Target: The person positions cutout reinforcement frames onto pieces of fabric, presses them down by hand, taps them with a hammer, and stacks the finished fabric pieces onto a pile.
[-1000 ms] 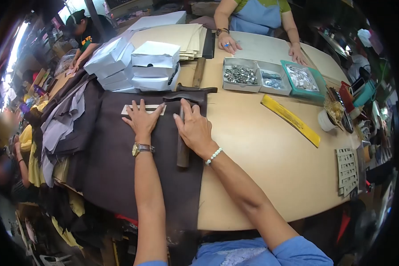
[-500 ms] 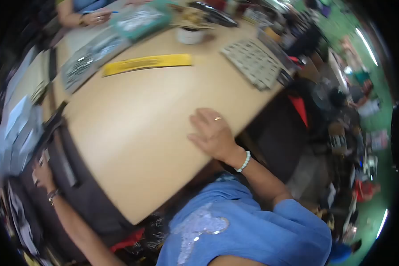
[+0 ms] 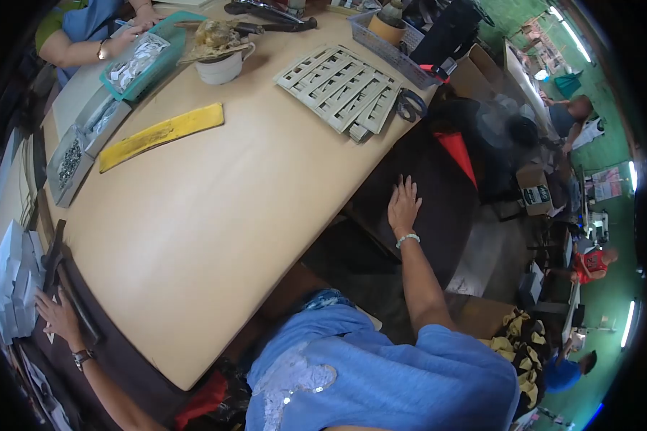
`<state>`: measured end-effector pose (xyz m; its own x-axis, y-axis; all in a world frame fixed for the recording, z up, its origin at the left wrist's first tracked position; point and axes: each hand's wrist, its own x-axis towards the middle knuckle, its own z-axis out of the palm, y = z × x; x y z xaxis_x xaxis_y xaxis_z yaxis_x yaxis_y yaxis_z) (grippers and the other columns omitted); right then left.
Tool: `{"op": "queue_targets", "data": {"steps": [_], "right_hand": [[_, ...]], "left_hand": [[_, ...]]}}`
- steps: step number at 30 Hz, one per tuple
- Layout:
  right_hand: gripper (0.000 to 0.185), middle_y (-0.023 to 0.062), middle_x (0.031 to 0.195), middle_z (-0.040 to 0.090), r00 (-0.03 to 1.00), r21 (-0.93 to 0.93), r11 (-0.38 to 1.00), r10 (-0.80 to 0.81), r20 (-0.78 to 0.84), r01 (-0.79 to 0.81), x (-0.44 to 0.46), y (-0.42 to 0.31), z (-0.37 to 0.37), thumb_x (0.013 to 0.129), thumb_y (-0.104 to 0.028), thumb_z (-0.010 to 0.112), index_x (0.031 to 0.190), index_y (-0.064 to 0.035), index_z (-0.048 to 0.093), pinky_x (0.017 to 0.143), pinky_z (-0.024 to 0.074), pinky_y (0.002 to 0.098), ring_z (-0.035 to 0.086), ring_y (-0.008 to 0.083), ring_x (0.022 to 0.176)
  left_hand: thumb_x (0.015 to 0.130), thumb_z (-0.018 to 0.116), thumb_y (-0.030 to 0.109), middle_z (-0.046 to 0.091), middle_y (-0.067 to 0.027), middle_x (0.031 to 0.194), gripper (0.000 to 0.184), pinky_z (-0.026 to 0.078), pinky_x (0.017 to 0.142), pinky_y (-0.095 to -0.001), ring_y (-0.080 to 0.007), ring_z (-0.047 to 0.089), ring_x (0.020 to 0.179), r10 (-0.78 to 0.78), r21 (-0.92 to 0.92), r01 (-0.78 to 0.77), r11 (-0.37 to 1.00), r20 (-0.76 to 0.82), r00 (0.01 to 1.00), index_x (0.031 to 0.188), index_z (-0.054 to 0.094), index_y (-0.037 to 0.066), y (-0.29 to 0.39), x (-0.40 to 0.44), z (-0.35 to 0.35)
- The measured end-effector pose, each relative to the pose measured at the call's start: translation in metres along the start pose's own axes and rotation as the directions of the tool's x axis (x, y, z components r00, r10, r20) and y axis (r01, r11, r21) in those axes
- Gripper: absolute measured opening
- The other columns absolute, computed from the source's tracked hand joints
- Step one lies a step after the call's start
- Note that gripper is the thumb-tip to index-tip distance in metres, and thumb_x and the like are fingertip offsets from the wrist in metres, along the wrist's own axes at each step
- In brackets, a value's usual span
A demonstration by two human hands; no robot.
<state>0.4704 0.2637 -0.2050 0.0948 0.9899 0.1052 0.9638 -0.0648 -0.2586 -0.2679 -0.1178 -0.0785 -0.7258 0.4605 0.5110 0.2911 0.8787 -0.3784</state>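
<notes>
Dark-brown sheet (image 3: 126,359) lies under L hand (image 3: 59,318), fingers spread, gripping nothing, prob. steadying white strip (image 3: 51,336); hammer (image 3: 77,302) just beside. R hand (image 3: 404,205) open, empty, over dark material (image 3: 446,237); contact unclear.

Left hand (image 3: 59,316) beside the hammer (image 3: 78,303), right hand (image 3: 405,207) beyond the table (image 3: 216,237) edge

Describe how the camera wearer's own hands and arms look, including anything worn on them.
Both hands are gloveless and both forearms bare. The left hand has a watch with a dark strap at its wrist. The right hand has a bracelet of pale, round beads. The right sleeve is short and plain blue; the left one is out of view.
</notes>
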Motion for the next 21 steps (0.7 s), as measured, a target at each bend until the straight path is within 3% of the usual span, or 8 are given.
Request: {"op": "queue_targets", "data": {"steps": [3,7,12,13,14,16,19,21], "right_hand": [[0.051,0.0191,0.141,0.040,0.987,0.363,0.920,0.160,-0.012,-0.145,0.008,0.016,0.002,0.097,-0.035,0.041,0.132,0.0013,0.046,0.107,0.0273,0.0470,0.035,0.0294,0.132],[0.054,0.0153,0.126,0.055,0.747,0.953,0.173,0.660,0.075,-0.248,0.019,-0.005,-0.071,0.096,-0.037,0.046,0.125,0.0080,0.050,0.102,0.0364,0.0333,0.052,0.0263,0.115],[0.042,0.0104,0.125,0.056,0.966,0.854,-0.482,0.056,0.252,-0.194,-0.037,-0.135,-0.186,0.098,-0.031,0.043,0.129,-0.0028,0.049,0.099,0.0422,0.0366,0.055,0.0249,0.113],[0.043,0.0105,0.126,0.055,0.955,0.956,-0.244,0.202,0.215,-0.164,-0.047,-0.164,-0.181,0.099,-0.031,0.042,0.129,-0.0013,0.048,0.099,0.0421,0.0361,0.055,0.0239,0.113],[0.044,0.0111,0.126,0.055,0.942,0.865,-0.397,0.000,0.335,-0.307,-0.059,-0.198,-0.183,0.099,-0.032,0.041,0.128,0.0002,0.048,0.099,0.0421,0.0346,0.055,0.0225,0.112],[0.038,0.0148,0.128,0.053,0.952,0.999,-0.015,-0.303,-0.046,0.044,-0.078,-0.232,-0.143,0.094,-0.009,0.042,0.131,0.0016,0.046,0.101,0.0395,0.0335,0.053,0.0244,0.115],[0.047,0.0136,0.147,0.031,0.578,0.802,-0.234,-0.800,0.163,-0.550,-0.101,-0.332,-0.132,0.102,-0.023,0.031,0.141,0.0015,0.031,0.113,0.0179,0.0305,0.024,0.0214,0.139],[0.053,0.0105,0.150,0.027,0.465,0.930,-0.018,-0.869,0.166,-0.367,-0.101,-0.342,-0.124,0.102,-0.034,0.025,0.143,0.0015,0.027,0.114,0.0130,0.0294,0.019,0.0191,0.140]], "left_hand": [[0.092,0.039,0.056,0.025,-0.0095,0.151,0.067,0.020,0.093,-0.0766,-0.0333,0.028,0.136,0.062,-0.182,-0.079,0.980,-0.098,0.993,0.148,0.017,0.027,0.010,-0.013,0.008],[0.095,0.044,0.045,0.026,-0.0140,0.150,0.065,0.019,0.106,-0.0603,-0.0329,0.025,0.137,0.087,-0.377,-0.071,0.924,0.027,0.996,0.147,0.022,0.014,0.045,-0.027,-0.074],[0.083,0.064,0.040,0.026,-0.0187,0.149,0.083,0.015,0.113,-0.0425,-0.0299,0.023,0.139,0.359,-0.990,0.081,0.113,0.117,0.926,0.144,0.025,0.001,0.119,-0.112,-0.245],[0.077,0.070,0.044,0.026,-0.0184,0.149,0.093,0.015,0.113,-0.0435,-0.0303,0.023,0.139,0.434,-0.953,0.232,-0.196,0.128,0.892,0.145,0.023,0.002,0.138,-0.140,-0.268],[0.062,0.081,0.043,0.026,-0.0182,0.149,0.113,0.017,0.113,-0.0458,-0.0305,0.026,0.138,0.543,-0.861,0.408,-0.305,0.195,0.817,0.147,0.018,0.003,0.156,-0.165,-0.285],[0.069,0.078,0.041,0.026,-0.0180,0.149,0.109,0.018,0.112,-0.0434,-0.0286,0.027,0.138,0.686,-0.845,0.462,-0.270,0.168,0.708,0.148,0.011,0.005,0.194,-0.201,-0.324],[0.083,0.063,0.008,0.029,-0.0190,0.146,0.078,0.026,0.109,-0.0366,-0.0262,0.033,0.133,0.601,-0.730,0.595,-0.336,0.320,0.733,0.146,0.018,0.000,0.230,-0.229,-0.318],[0.087,0.053,0.000,0.033,-0.0187,0.144,0.063,0.029,0.108,-0.0338,-0.0240,0.035,0.131,0.432,-0.658,0.632,-0.409,0.471,0.769,0.143,0.024,-0.003,0.224,-0.219,-0.311]]}}
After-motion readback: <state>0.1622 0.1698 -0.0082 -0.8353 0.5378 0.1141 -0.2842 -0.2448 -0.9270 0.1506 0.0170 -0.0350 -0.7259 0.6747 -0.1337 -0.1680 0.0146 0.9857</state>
